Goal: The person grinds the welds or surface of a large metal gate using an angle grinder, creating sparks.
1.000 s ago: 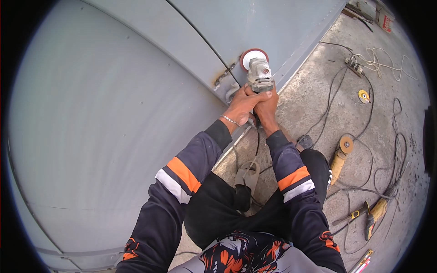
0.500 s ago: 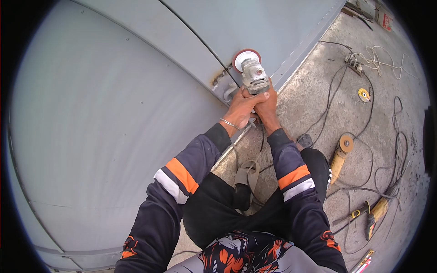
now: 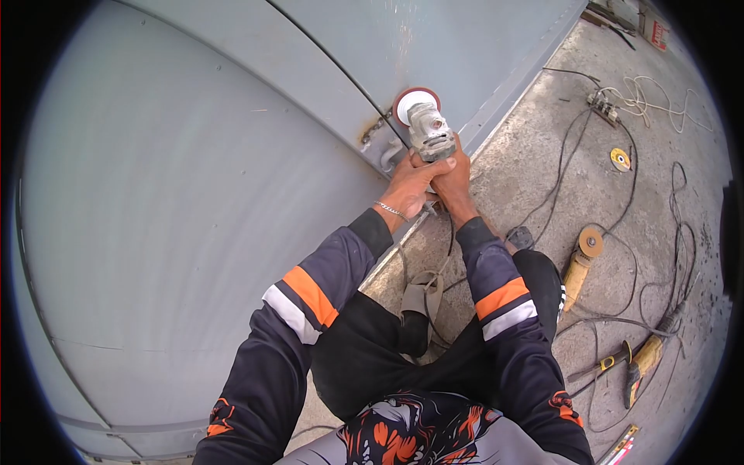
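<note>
Both my hands grip a worn grey angle grinder [image 3: 431, 133]. My left hand [image 3: 411, 184] and my right hand [image 3: 456, 182] wrap its body close together, and they hide most of the handle. At the far end of the grinder, a disc [image 3: 416, 102] with a white middle and a reddish rim meets the grey metal panel [image 3: 465, 54] near a seam. Sparks [image 3: 401, 35] fly upward from the disc. Just left of it, a scorched, rusty patch [image 3: 373, 132] and a bent metal piece [image 3: 390, 155] show on the panel.
On the concrete floor [image 3: 511, 170] to my right lie a yellow grinder [image 3: 581, 267], another yellow power tool [image 3: 645, 364], a loose yellow disc [image 3: 620, 160], a power strip [image 3: 602, 107] and tangled cables [image 3: 676, 232]. My sandalled foot [image 3: 422, 298] is below the hands.
The grinder's disc has shifted slightly left and down along the panel. Sparks now stream up from it, where none showed before. Both hands keep their grip.
</note>
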The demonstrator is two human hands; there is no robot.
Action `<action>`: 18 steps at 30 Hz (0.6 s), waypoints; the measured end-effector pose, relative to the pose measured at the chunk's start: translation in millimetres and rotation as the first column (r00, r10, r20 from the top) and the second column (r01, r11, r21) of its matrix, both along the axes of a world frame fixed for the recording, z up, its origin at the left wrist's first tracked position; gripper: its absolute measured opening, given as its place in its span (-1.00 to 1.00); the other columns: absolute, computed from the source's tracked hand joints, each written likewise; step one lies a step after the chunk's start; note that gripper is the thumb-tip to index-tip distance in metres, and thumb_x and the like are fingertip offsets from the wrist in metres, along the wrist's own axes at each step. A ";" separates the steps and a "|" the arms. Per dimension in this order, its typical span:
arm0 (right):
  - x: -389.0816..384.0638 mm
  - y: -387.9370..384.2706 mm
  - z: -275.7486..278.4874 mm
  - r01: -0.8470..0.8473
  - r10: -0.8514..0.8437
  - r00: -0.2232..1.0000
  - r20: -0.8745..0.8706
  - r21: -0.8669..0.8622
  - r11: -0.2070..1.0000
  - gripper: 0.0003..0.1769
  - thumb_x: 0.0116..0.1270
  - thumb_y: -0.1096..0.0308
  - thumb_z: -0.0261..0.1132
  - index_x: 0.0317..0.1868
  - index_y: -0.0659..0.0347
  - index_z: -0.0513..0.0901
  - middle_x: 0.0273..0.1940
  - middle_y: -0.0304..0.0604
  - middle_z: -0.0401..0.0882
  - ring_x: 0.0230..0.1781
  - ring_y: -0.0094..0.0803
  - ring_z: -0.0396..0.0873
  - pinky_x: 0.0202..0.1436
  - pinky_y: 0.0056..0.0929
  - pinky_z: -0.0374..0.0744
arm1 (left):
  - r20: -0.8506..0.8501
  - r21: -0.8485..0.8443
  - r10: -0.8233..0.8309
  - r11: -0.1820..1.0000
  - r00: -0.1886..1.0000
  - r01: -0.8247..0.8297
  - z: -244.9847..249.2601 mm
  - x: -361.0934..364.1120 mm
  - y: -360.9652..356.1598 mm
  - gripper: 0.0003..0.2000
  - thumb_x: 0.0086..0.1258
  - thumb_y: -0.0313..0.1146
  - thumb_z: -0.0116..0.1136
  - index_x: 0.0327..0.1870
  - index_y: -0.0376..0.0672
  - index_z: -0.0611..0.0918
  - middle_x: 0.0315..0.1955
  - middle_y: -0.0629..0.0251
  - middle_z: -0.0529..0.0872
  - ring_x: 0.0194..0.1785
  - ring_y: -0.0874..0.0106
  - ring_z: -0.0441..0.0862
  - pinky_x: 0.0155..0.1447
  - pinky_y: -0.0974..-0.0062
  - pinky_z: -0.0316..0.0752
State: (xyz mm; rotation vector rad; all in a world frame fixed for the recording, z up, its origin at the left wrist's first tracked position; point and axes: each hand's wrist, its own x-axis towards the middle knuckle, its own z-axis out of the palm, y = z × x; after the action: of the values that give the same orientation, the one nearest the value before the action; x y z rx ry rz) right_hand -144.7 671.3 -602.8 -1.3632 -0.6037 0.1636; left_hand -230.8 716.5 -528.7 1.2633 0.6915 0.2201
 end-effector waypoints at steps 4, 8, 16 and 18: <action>-1.0 -2.0 -0.8 -0.008 0.009 1.000 0.014 -0.010 1.000 -0.25 0.07 0.01 0.71 0.09 0.26 0.55 -0.21 0.11 0.82 -0.15 0.07 0.86 -0.10 -0.12 0.74 | 0.035 -0.030 0.016 0.999 0.999 -0.015 -5.4 -1.5 1.1 -0.12 0.34 -0.32 0.61 0.59 -0.15 0.24 0.49 0.04 0.44 0.57 -0.03 0.40 0.38 -0.44 0.49; -0.2 -0.1 -5.4 -0.011 0.011 1.000 0.017 -0.007 1.000 -0.25 0.07 0.00 0.71 0.10 0.25 0.55 -0.21 0.11 0.83 -0.15 0.08 0.86 -0.09 -0.12 0.74 | 0.044 -0.038 0.032 0.999 0.999 -0.031 -7.5 -2.2 -0.8 -0.12 0.33 -0.33 0.61 0.58 -0.15 0.24 0.49 0.04 0.44 0.58 -0.03 0.38 0.39 -0.47 0.46; 2.3 0.2 -5.4 -0.021 0.021 0.999 0.026 0.002 1.000 -0.26 0.07 0.00 0.71 0.08 0.25 0.55 -0.22 0.14 0.82 -0.15 0.14 0.85 -0.11 -0.09 0.74 | 0.035 -0.058 0.034 0.998 0.999 -0.032 -6.7 -0.5 -0.9 -0.14 0.44 -0.37 0.53 0.65 -0.06 0.20 0.52 0.15 0.40 0.61 0.06 0.36 0.40 -0.43 0.52; 3.2 1.6 -8.9 -0.031 0.030 0.999 0.022 0.017 0.999 -0.27 0.07 0.01 0.71 0.07 0.25 0.55 -0.22 0.14 0.82 -0.15 0.15 0.85 -0.11 -0.08 0.74 | 0.043 -0.058 0.034 0.998 0.999 -0.031 -6.5 -0.7 -2.2 -0.14 0.44 -0.37 0.53 0.66 -0.07 0.19 0.52 0.15 0.40 0.61 0.07 0.36 0.41 -0.42 0.51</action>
State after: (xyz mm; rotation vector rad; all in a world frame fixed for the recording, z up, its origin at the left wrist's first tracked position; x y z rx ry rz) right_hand -141.6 672.9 -611.6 -1.3409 -0.6433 0.1678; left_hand -231.5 714.3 -535.2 1.1896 0.6764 0.2523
